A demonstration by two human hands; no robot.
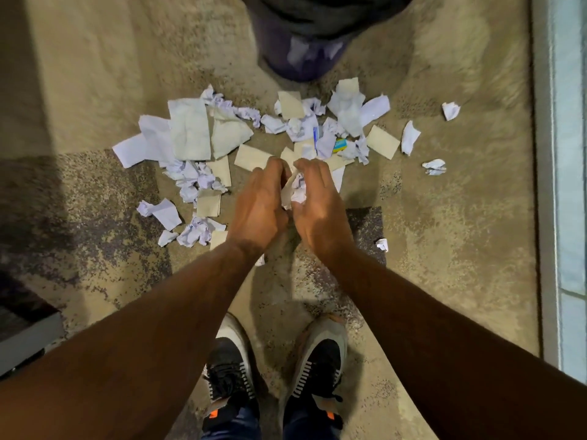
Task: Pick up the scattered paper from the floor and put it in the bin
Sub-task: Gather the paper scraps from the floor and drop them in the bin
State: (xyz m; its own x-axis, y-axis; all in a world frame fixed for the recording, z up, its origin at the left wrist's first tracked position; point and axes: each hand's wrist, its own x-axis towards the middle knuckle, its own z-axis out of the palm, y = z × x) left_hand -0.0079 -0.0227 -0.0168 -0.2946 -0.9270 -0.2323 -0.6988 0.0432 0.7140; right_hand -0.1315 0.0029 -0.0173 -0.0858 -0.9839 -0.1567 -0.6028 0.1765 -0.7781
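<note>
Scattered paper (190, 131) lies across the carpet: white crumpled balls, flat beige scraps and torn white sheets, spread from left to right in front of me. My left hand (260, 201) and my right hand (317, 204) meet in the middle, cupped around a bundle of crumpled paper (295, 188) pressed between their fingers. The bin (301, 55), dark with a black liner, stands at the top centre just beyond the paper, with some white paper showing through its wall.
My two shoes (273, 366) stand on the beige patterned carpet (444, 217) below the hands. A pale wall or door edge (559, 185) runs down the right side. A dark piece of furniture (22, 331) sits at the lower left. Single paper balls (450, 111) lie apart at the right.
</note>
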